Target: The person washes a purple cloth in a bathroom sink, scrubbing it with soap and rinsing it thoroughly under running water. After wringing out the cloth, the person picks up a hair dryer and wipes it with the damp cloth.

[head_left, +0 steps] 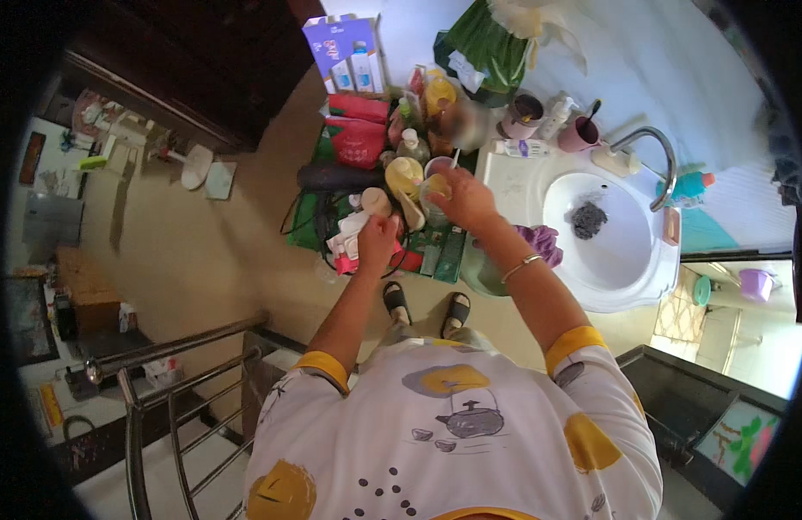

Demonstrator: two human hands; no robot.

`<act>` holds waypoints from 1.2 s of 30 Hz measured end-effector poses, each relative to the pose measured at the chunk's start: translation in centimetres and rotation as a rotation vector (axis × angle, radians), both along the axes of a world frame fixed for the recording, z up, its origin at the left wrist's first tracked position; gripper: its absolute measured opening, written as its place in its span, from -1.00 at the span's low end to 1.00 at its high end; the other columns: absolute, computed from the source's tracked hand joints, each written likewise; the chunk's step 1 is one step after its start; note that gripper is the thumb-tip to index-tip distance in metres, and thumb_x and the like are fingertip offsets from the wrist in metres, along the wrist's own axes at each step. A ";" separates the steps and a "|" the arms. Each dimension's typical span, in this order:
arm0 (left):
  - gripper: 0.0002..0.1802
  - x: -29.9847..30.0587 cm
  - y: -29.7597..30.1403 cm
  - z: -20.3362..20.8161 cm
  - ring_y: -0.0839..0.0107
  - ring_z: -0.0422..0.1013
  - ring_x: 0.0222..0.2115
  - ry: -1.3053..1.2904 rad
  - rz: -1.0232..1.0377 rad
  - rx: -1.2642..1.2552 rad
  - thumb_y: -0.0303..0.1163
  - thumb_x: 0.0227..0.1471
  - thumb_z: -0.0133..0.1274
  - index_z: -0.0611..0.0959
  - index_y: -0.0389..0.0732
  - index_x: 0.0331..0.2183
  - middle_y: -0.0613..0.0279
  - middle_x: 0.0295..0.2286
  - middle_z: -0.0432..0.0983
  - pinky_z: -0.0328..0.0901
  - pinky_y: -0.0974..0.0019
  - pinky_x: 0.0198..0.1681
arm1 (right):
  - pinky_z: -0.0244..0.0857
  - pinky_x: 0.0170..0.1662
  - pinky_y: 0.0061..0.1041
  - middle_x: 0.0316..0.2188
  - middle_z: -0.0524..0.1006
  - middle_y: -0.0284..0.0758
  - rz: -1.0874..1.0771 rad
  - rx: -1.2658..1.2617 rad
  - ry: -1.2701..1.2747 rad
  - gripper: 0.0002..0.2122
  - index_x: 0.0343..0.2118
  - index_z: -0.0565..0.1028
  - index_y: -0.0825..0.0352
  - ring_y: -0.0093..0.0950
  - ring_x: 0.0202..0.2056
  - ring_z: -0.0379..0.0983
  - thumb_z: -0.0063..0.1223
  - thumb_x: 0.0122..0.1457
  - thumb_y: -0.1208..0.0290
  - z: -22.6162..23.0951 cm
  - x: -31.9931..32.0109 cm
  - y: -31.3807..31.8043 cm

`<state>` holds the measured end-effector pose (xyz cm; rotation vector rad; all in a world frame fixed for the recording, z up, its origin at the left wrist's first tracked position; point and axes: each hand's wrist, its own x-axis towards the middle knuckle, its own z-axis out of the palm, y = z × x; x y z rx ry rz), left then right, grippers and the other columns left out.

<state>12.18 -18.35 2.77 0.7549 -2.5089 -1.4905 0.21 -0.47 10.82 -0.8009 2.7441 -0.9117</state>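
Clear plastic is what the right hand point(467, 198) closes on: a small see-through cup point(435, 192) held by its rim and side, fingers curled round it, just above the crowded table point(444, 251). A thin white stick or straw point(455, 159) seems to rise from the cup past the fingertips, though the fisheye view is too small to be sure.

The left hand point(377, 238) is folded into a loose fist round a small cream-capped bottle point(375, 201), whose cap shows just beyond its knuckles. Beneath that hand lies a white and pink cloth point(347, 241); beyond it sit a dark rolled thing point(338, 178) and a yellow-lidded jar point(404, 173). To the right of the right hand is the white sink point(622, 260) with a dark scrubber point(587, 218) in its bowl, and a purple rag point(542, 243) lies close under the wrist with its gold bangle point(522, 265).

With both things held up off the table, the work would go best if the cup stayed level and near the bottle, the left hand's grip low enough to leave the cap free, and both kept over the table, not the sink edge, so any drip lands on the cloth.
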 end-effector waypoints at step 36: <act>-0.55 -19.6 14.9 12.0 -0.13 0.39 -0.29 0.197 -0.540 -0.262 -0.44 -0.11 -0.08 0.34 -0.29 -0.10 -0.25 -0.35 0.46 0.27 -0.02 -0.22 | 0.30 -0.21 -0.24 -0.38 0.49 -0.04 -0.560 -0.255 0.278 -0.69 -0.25 0.38 0.36 -0.07 -0.28 0.43 0.13 -0.05 0.34 4.4 -13.7 18.5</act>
